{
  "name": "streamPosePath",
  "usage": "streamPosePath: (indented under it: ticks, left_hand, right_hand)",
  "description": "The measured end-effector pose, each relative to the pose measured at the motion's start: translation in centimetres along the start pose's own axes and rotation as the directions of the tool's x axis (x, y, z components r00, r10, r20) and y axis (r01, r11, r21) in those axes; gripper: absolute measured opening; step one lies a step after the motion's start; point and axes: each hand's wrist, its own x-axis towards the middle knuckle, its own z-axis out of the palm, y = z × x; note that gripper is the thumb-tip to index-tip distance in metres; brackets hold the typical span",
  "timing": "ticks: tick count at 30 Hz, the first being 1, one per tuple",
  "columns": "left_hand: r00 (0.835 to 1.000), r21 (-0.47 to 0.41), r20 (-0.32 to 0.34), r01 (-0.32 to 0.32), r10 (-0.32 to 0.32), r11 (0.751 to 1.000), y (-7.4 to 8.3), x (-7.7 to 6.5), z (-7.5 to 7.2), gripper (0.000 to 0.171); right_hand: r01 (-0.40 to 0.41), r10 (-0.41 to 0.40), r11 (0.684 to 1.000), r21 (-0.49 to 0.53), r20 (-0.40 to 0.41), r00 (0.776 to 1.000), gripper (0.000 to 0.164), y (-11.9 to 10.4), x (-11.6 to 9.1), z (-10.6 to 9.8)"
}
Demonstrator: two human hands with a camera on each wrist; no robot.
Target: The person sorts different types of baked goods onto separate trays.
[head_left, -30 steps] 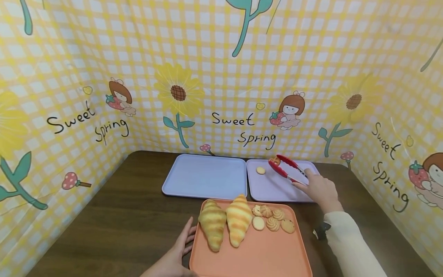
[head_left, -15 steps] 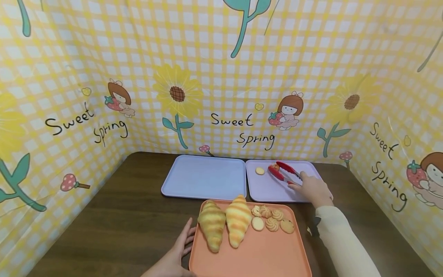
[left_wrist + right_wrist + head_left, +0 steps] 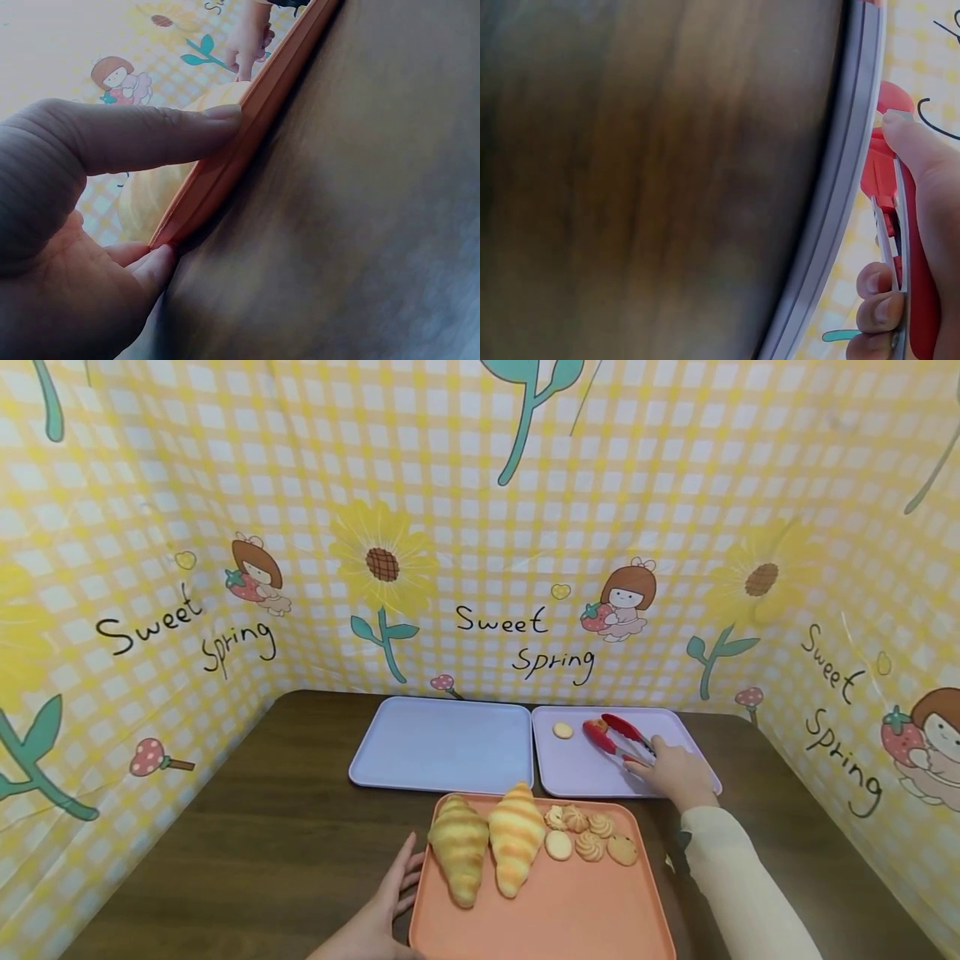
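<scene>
Since a second ago the tongs (image 3: pixel 603 742) have come down: their red tips, then at the far edge of the lilac tray (image 3: pixel 573 767) in the head view, now sit lower, just right of the pale cookie (image 3: pixel 562 731) lying there. The right hand (image 3: pixel 681 772) has shifted slightly left with them. Its grip is curled round the tongs, fingers wrapped on the handle in the right wrist view. A brown cookie (image 3: pixel 600 725) shows between the tips, partly hidden; whether it touches the tray I cannot tell.

The left hand (image 3: pixel 378 918) has stayed at the left side of the orange tray (image 3: pixel 570 910), thumb and fingertips touching the rim, fingers relaxed rather than curled round it. On that tray the two croissants (image 3: pixel 517 839) and, to their right, the six cookies (image 3: pixel 590 847) lie as before.

The worktop (image 3: pixel 225 827) is dark brown, with wood grain. The blue tray (image 3: pixel 442 747) lies at the back, close against the lilac one on its right; the orange tray is nearer the person. Yellow-and-white checked cloth (image 3: pixel 487 460) walls in the back and both sides, printed with sunflowers (image 3: pixel 382 564), strawberry-hugging girls (image 3: pixel 626 602), mushrooms (image 3: pixel 147 757) and "Sweet Spring" lettering (image 3: pixel 555 660).
</scene>
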Motion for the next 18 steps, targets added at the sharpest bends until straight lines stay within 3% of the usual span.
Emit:
streamPosePath:
  ticks: [12, 18]
  left_hand:
    - [1.0, -0.001, -0.006, -0.024, 0.024, 1.0, -0.33, 0.16, 0.0, 0.127]
    - [1.0, -0.014, -0.008, 0.005, -0.005, 1.0, -0.33, 0.17, -0.1, 0.128]
  right_hand:
    - [-0.003, 0.003, 1.0, -0.014, -0.017, 1.0, 0.089, 0.18, 0.16, 0.37]
    - [-0.017, 0.017, 1.0, -0.02, -0.023, 1.0, 0.091, 0.31, -0.11, 0.29]
